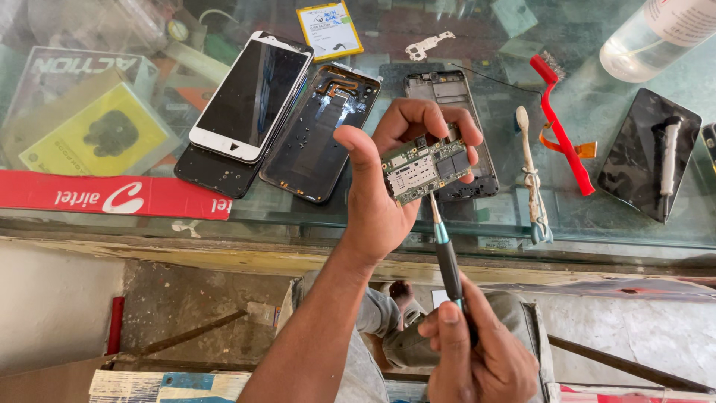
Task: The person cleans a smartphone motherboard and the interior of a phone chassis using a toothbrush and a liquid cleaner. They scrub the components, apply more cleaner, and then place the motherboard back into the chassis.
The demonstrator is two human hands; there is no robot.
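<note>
Head view: green rectangular phone circuit board (pixel 426 166) worked with a slim black-handled screwdriver (pixel 447 257).
Left hand (pixel 388 175) pinches the board above the glass table (pixel 597 216); right hand (pixel 473 351) grips the screwdriver, tip at the board's lower edge, needing steady aim.

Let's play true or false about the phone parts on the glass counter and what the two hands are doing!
1. The left hand holds a small green circuit board. True.
2. The right hand holds a hammer. False: it holds a thin screwdriver, tip up at the board.
3. A white-framed phone screen lies on the glass counter. True.
4. The red-handled brush is in the left hand. False: it lies on the counter, to the right of the hands.
5. A clear bottle lies at the top right. True.
</note>
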